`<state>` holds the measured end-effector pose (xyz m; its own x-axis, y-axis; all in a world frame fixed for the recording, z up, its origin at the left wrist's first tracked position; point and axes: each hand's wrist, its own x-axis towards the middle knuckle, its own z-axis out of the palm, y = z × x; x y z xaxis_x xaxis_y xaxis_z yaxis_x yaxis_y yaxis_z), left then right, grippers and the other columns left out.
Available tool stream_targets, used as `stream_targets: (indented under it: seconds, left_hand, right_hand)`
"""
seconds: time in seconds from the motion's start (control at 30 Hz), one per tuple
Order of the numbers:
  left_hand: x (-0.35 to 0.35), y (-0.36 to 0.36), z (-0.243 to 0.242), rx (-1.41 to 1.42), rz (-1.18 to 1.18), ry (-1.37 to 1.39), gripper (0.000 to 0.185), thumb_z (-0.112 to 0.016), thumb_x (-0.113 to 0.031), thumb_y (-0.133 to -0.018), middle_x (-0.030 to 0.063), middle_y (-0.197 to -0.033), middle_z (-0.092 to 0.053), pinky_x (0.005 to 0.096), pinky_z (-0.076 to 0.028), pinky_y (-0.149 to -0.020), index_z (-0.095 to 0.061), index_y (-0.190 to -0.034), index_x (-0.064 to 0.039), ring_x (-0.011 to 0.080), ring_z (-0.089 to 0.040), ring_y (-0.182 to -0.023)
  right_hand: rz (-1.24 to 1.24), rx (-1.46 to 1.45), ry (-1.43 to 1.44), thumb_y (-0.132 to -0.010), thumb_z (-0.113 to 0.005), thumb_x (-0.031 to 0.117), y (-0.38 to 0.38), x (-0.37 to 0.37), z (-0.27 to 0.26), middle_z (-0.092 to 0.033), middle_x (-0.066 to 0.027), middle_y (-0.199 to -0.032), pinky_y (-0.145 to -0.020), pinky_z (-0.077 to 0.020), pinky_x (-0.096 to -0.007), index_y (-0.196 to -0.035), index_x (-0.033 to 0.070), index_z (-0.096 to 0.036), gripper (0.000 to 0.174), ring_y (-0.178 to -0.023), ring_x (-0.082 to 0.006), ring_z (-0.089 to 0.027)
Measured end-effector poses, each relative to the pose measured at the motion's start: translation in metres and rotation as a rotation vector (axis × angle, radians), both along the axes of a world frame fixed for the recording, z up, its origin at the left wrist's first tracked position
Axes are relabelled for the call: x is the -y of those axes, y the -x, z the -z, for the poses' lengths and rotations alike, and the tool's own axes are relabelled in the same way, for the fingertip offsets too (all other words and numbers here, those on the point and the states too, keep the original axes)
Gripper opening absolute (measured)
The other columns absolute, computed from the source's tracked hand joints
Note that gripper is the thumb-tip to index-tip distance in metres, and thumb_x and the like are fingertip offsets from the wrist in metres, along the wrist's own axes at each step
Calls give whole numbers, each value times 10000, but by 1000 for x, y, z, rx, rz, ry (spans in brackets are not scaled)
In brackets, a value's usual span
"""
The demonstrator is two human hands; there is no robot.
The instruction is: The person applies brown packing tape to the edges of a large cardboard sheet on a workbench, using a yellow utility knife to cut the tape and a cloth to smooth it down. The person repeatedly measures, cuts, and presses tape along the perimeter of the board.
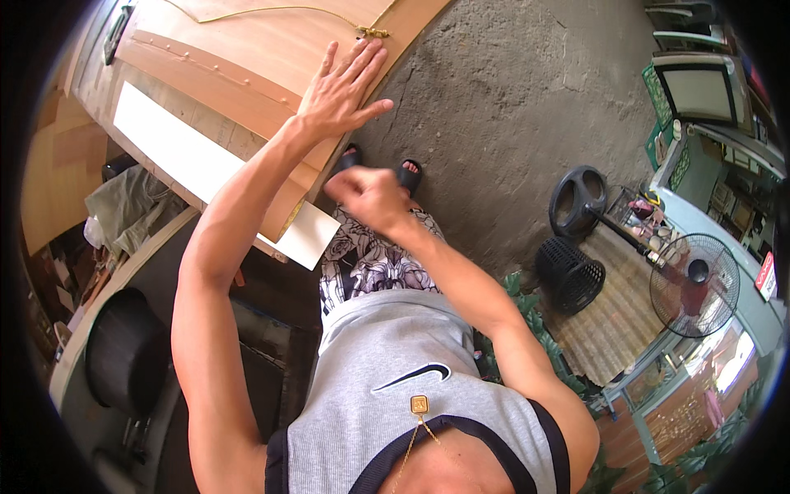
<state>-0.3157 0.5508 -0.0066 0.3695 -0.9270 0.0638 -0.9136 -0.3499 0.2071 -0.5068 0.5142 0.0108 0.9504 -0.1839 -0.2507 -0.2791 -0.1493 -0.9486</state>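
My left hand (339, 96) lies palm down, fingers spread, on a tan sheet (259, 37) at the edge of the worktable. Its fingertips are beside a gold-coloured knotted piece (373, 32) on a thin yellowish cord (271, 8). My right hand (370, 191), blurred, is curled in the air off the table's corner, above my patterned trousers; whether it holds anything is unclear. A brown strip with small bumps (216, 68) runs along the sheet. Nearer the left side lies a long white strip (185, 136), its end jutting past the table under my left forearm.
A dark-handled tool (117, 34) is at the table's far left. A black basin (126, 352) and grey cloth (133, 197) are at the left. On the right, a standing fan (694, 284), a black plastic basket (568, 275) and a corrugated sheet (602, 302) stand by the concrete floor (494, 111).
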Motion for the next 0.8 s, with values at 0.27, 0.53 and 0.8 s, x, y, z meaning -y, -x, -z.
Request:
stream_targets:
  seconds: [0.27, 0.53, 0.8]
  left_hand:
    - [3, 10, -7, -36, -169, 35, 546, -455, -436, -1004, 40, -1549, -394, 513, -49, -1216, -465, -1460, -136, 227, -219, -1491]
    - [12, 24, -6, -32, -302, 148, 544, -508, -454, -976, 4, -1511, -442, 516, -59, -1222, -503, -1428, -149, 252, -196, -1497]
    - [13, 31, -15, -112, -413, 128, 573, -526, -450, -963, -6, -1530, -415, 510, -3, -1226, -464, -1464, -177, 263, -146, -1509]
  right_hand:
    - [-26, 255, 1035, -1017, -473, 372, -80, 129, 15, -450, -114, -1506, -1154, -257, -537, -1423, 75, -504, 504, -1422, -346, -355]
    - [-307, 284, 1160, -970, -545, 399, -85, 161, 4, -457, -54, -1474, -1138, -250, -548, -1386, 120, -548, 501, -1366, -296, -387]
    - [-472, 404, 1171, -897, -641, 428, -126, 199, -14, -488, -79, -1220, -1056, -301, -479, -1350, 232, -589, 496, -1192, -281, -424]
